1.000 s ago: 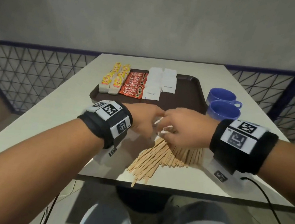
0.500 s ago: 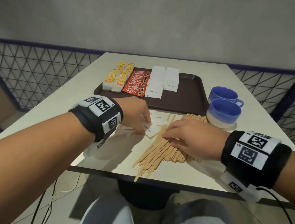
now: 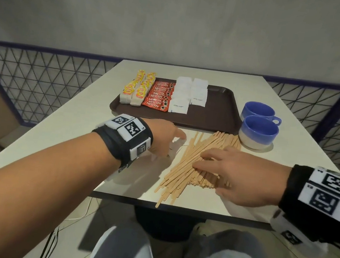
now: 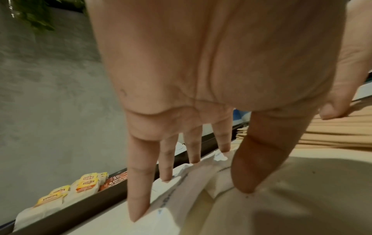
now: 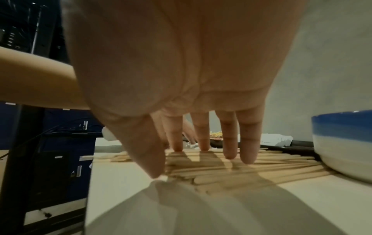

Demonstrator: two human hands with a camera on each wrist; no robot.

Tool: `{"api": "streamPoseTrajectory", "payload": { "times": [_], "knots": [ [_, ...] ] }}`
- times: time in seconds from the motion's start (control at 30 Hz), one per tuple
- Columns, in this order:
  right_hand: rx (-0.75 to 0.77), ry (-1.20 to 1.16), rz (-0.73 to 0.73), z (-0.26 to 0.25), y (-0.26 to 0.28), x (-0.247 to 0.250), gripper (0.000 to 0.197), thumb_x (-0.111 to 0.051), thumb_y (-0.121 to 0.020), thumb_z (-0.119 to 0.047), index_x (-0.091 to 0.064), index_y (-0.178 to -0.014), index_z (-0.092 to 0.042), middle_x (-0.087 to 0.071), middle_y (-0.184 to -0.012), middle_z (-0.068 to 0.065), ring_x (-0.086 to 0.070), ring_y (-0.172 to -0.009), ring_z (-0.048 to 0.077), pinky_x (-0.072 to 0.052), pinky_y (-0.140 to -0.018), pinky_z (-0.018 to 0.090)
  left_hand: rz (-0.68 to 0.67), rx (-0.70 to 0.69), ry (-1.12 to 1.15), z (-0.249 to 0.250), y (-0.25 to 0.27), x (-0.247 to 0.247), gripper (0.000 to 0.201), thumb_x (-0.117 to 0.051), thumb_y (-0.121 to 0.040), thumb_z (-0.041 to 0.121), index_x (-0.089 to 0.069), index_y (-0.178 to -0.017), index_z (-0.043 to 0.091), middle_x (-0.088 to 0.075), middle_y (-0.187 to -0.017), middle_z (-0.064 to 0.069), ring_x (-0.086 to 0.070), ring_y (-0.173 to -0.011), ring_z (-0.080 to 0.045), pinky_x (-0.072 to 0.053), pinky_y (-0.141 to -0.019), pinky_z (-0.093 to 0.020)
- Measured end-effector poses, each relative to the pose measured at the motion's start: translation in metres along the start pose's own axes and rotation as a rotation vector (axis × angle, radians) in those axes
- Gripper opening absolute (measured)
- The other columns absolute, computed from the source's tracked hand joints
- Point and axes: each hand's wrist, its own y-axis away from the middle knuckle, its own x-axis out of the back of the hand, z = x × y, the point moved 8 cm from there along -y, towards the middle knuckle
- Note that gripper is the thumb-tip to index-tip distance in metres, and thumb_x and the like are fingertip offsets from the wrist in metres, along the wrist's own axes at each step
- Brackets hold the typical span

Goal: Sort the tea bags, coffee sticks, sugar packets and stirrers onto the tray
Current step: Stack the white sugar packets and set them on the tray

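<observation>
A dark brown tray (image 3: 219,113) holds rows of yellow tea bags (image 3: 135,91), red coffee sticks (image 3: 160,96) and white sugar packets (image 3: 190,95). In front of it, wooden stirrers (image 3: 185,169) lie in a loose fan on the table. My right hand (image 3: 224,169) lies flat on them with fingers spread; the right wrist view shows its fingertips (image 5: 227,154) touching the stirrers (image 5: 261,171). My left hand (image 3: 167,141) is just left of the stirrers. Its straight fingers (image 4: 138,198) and thumb press on loose sugar packets (image 4: 191,190) on the table.
Two blue cups (image 3: 259,130) (image 3: 258,111) stand right of the tray, the nearer one touching the far ends of the stirrers. Some stirrers poke over the near table edge (image 3: 177,206). A mesh railing runs behind and beside the table.
The hands, close together a second ago, have parted. The right hand has spread flat over the stirrers. The left hand has shifted left onto the loose sugar packets.
</observation>
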Motion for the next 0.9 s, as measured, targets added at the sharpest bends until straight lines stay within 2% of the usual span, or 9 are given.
{"api": "streamPoseTrajectory", "payload": {
  "times": [0.1,0.17,0.27,0.4,0.5,0.6,0.7,0.8,0.9],
  "knots": [
    [0.029,0.013,0.122,-0.006,-0.010,-0.001,0.052,-0.051,-0.102,-0.038,-0.034,-0.150,-0.046,-0.044,-0.145,-0.012,-0.047,-0.120,0.017,-0.049,-0.100,0.035,0.093,0.013,-0.001,-0.010,0.005,0.007,0.059,-0.066,-0.092,0.014,-0.047,-0.147,0.029,-0.055,-0.134,-0.003,-0.053,-0.108,-0.021,-0.043,-0.082,-0.030],
    [0.040,0.031,0.168,-0.008,-0.020,0.000,0.047,-0.052,-0.102,-0.035,-0.040,-0.147,-0.044,-0.048,-0.139,-0.010,-0.050,-0.112,0.018,-0.052,-0.095,0.035,0.128,0.043,0.009,-0.021,0.008,0.006,0.054,-0.068,-0.090,0.016,-0.052,-0.141,0.027,-0.055,-0.131,-0.003,-0.052,-0.106,-0.021,-0.044,-0.083,-0.030],
    [0.027,0.037,0.177,-0.006,-0.028,0.006,0.041,-0.056,-0.099,-0.035,-0.047,-0.139,-0.043,-0.050,-0.133,-0.011,-0.049,-0.114,0.016,-0.052,-0.095,0.035,0.140,0.069,0.025,-0.028,0.014,0.000,0.065,-0.070,-0.085,0.020,-0.047,-0.145,0.030,-0.046,-0.142,-0.002,-0.053,-0.120,-0.024,-0.052,-0.094,-0.037],
    [0.107,0.042,0.208,-0.026,-0.016,0.023,0.041,-0.049,-0.098,-0.044,-0.049,-0.139,-0.044,-0.047,-0.142,-0.015,-0.044,-0.123,0.011,-0.048,-0.100,0.030,-0.005,0.057,-0.015,-0.024,0.015,-0.015,0.082,-0.066,-0.087,0.031,-0.025,-0.156,0.046,-0.023,-0.165,0.000,-0.033,-0.146,-0.030,-0.041,-0.113,-0.049],
    [0.243,0.030,0.173,-0.062,-0.006,0.021,0.038,-0.036,-0.101,-0.048,-0.055,-0.134,-0.043,-0.049,-0.137,-0.014,-0.045,-0.117,0.012,-0.047,-0.098,0.033,-0.093,0.086,0.023,-0.036,0.012,-0.022,0.089,-0.065,-0.088,0.028,-0.016,-0.157,0.054,-0.035,-0.158,0.002,-0.052,-0.129,-0.024,-0.052,-0.103,-0.042],
    [0.287,0.072,0.122,-0.080,-0.012,0.004,0.039,-0.057,-0.099,-0.028,-0.052,-0.137,-0.038,-0.047,-0.138,-0.009,-0.044,-0.116,0.016,-0.048,-0.096,0.036,-0.068,0.040,-0.052,-0.042,0.013,-0.020,0.084,-0.068,-0.091,0.022,-0.023,-0.158,0.046,-0.057,-0.139,0.003,-0.059,-0.115,-0.019,-0.053,-0.096,-0.033],
    [0.253,0.085,0.166,-0.077,-0.027,0.002,0.043,-0.060,-0.098,-0.019,-0.051,-0.138,-0.032,-0.048,-0.138,-0.005,-0.046,-0.114,0.019,-0.051,-0.093,0.036,0.001,0.057,-0.045,-0.050,0.027,-0.011,0.066,-0.066,-0.096,0.029,-0.037,-0.153,0.043,-0.061,-0.107,0.009,-0.054,-0.089,-0.014,-0.045,-0.074,-0.027],
    [0.245,0.065,0.224,-0.071,-0.034,0.007,0.032,-0.057,-0.101,-0.026,-0.056,-0.132,-0.033,-0.053,-0.131,-0.007,-0.050,-0.111,0.018,-0.053,-0.091,0.036,0.080,0.078,-0.020,-0.060,0.035,-0.005,0.055,-0.070,-0.094,0.040,-0.051,-0.146,0.033,-0.055,-0.105,0.006,-0.049,-0.093,-0.018,-0.040,-0.078,-0.029],
    [0.199,-0.042,0.264,-0.059,-0.034,0.022,0.030,-0.052,-0.103,-0.042,-0.058,-0.131,-0.037,-0.054,-0.130,-0.010,-0.052,-0.114,0.015,-0.050,-0.096,0.033,0.124,0.094,-0.010,-0.066,0.033,-0.006,0.053,-0.074,-0.090,0.043,-0.059,-0.138,0.027,-0.059,-0.109,0.002,-0.054,-0.099,-0.022,-0.045,-0.081,-0.031]
  ]
}}
